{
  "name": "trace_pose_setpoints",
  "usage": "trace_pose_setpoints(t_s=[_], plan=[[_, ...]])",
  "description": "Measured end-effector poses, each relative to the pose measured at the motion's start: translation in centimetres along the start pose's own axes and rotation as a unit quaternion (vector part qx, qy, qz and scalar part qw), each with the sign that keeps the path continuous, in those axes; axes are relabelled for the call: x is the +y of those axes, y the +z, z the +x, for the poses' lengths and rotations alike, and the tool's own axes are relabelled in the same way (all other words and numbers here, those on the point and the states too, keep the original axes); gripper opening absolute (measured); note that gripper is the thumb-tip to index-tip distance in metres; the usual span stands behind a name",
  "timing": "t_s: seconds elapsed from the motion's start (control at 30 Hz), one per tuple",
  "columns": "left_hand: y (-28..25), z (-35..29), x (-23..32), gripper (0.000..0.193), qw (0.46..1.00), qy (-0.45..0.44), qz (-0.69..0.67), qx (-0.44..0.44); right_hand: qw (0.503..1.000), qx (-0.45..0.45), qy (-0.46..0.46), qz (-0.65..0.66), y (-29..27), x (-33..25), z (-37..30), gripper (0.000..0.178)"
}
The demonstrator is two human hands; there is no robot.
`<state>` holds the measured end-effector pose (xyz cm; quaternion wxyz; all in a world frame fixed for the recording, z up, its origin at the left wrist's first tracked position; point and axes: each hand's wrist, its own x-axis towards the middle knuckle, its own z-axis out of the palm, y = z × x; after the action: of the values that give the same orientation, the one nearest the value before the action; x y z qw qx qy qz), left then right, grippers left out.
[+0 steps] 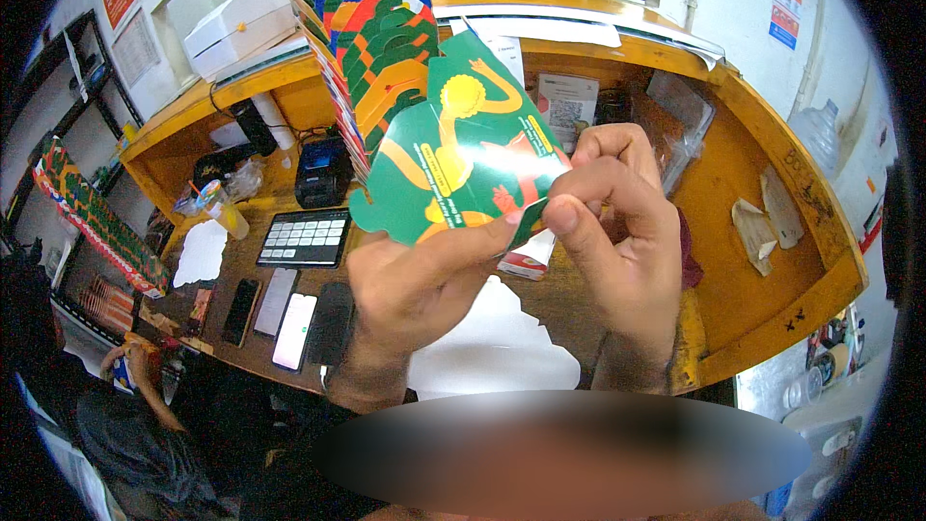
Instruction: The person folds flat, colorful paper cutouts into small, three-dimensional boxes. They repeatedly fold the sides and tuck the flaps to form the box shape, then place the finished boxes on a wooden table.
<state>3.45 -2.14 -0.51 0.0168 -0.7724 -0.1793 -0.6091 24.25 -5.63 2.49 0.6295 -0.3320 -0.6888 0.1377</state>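
At the centre of the frame both hands hold a green die-cut cardboard sheet (453,159) printed with orange and yellow figures, raised above the bench (743,260). The left hand (410,285) has its grip closed on the sheet's lower edge, thumb lying along it toward the right. The right hand (608,222) pinches the sheet's lower right corner, thumb and forefinger shut on a small folded flap.

The wooden bench curves from upper left round to the lower right, with a raised rim along its far and right sides. Its right part holds only two pieces of crumpled brown paper (762,222) and a clear plastic bag (680,116), so there is open room there. Just behind the sheet, upper centre, a tall stack of the same coloured sheets (371,29) stands close, crowding that side.

Left of the hands lie a card reader (322,174), a keypad tablet (302,237) and a row of phones (289,314). White paper (492,342) lies under the wrists. A white printer (241,24) sits on the ledge at upper left. Another person (135,425) crouches at lower left.
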Motion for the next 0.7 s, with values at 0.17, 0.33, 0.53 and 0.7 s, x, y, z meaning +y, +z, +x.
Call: trace_pose_setpoints(t_s=[0.17, 0.33, 0.53, 0.7], plan=[[0.9, -0.6, -0.2, 0.050, 0.970, -0.053, -0.239, 0.005, 0.998, 0.032, -0.020, 0.043, -0.2, -0.3, -0.3, 0.017], [0.9, 0.3, 0.2, 0.069, 0.795, -0.243, -0.538, 0.140, 0.996, 0.030, -0.082, -0.035, -0.2, -0.1, -0.2, 0.021], [-1.7, 0.7, 0.4, 0.049, 0.787, -0.381, -0.486, 0.013, 0.994, -0.015, -0.089, -0.054, -0.2, 0.8, 0.0, 0.020], [-1.0, 0.4, 0.6, 0.026, 0.847, -0.389, -0.360, -0.034, 0.987, -0.013, -0.130, -0.088, 0.0, 1.5, 0.3, 0.020]])
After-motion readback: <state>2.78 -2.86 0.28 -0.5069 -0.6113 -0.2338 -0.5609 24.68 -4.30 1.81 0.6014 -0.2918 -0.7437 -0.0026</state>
